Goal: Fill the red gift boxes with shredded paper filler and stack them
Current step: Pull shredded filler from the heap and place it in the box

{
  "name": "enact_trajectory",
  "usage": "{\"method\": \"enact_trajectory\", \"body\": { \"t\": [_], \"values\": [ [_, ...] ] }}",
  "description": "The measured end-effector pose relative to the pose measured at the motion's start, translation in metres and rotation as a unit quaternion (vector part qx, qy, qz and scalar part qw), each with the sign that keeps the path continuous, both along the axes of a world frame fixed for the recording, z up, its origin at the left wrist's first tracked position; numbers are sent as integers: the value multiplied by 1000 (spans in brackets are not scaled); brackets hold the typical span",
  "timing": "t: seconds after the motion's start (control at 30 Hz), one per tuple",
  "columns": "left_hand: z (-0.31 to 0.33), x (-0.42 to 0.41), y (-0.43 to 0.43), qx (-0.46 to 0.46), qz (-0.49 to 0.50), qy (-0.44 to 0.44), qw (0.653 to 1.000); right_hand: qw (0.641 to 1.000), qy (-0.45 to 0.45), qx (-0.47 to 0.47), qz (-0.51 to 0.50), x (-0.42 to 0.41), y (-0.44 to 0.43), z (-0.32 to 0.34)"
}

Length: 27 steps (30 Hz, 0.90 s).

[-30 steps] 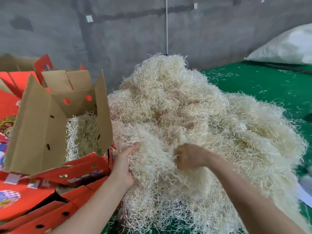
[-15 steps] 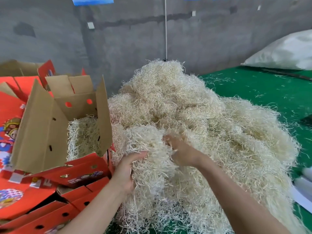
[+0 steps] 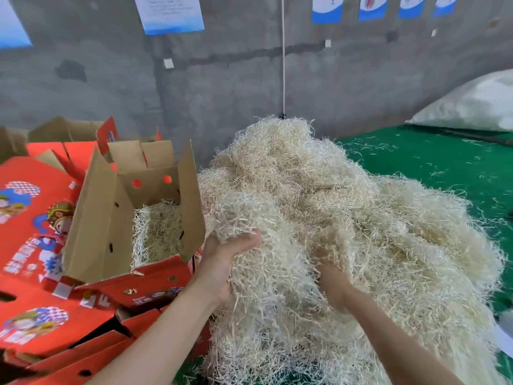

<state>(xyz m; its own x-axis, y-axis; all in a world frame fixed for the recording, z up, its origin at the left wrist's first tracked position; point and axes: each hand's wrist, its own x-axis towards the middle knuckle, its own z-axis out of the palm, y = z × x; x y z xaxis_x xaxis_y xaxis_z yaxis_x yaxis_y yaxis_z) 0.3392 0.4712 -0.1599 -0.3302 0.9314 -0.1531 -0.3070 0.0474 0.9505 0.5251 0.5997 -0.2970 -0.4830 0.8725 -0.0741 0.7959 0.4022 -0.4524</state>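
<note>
A big heap of pale shredded paper filler (image 3: pixel 347 207) lies on the green table. A red gift box (image 3: pixel 150 282) stands open at its left, brown flaps up, with filler inside. My left hand (image 3: pixel 224 259) grips the left side of a raised clump of filler (image 3: pixel 266 234), thumb on top. My right hand (image 3: pixel 333 284) is sunk into the clump's right side, fingers hidden in the strands. The clump hangs between both hands, just right of the open box.
More red gift boxes (image 3: pixel 30 218) are piled at the left, and flat ones (image 3: pixel 69 354) lie at the lower left. The green table surface (image 3: pixel 433 162) extends right. A white sack (image 3: pixel 472 104) lies at the back right. A grey wall stands behind.
Both hands have lifted the clump of filler higher off the heap. My right hand has sunk deeper into the strands and turned palm-up.
</note>
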Motion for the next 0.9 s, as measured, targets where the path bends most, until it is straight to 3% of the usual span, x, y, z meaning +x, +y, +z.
{"method": "enact_trajectory", "body": {
  "t": [0.17,0.2,0.27,0.3,0.33,0.4,0.5,0.67,0.8,0.9],
  "values": [
    [14,7,-1,-4,27,73,997,978,192,66,50,9,7,94],
    [15,6,0,-2,31,72,997,964,249,21,95,13,2,113],
    [14,8,-2,3,35,67,997,915,336,-158,157,11,-15,130],
    [15,9,-3,10,32,57,998,910,323,-203,161,4,-24,128],
    [16,10,-4,21,32,48,998,928,268,-207,157,-7,-32,121],
    [21,9,-5,40,38,45,997,971,104,-143,164,-31,-43,92],
    [25,5,-5,61,66,63,994,987,-46,-34,153,-43,-45,45],
    [13,1,-4,53,113,40,991,993,-87,-46,69,-21,-26,-4],
    [7,2,-2,44,128,70,988,992,-106,-57,45,-6,-22,-23],
    [9,-3,-1,53,157,49,985,984,-149,-8,96,-6,-25,-27]
  ]
}}
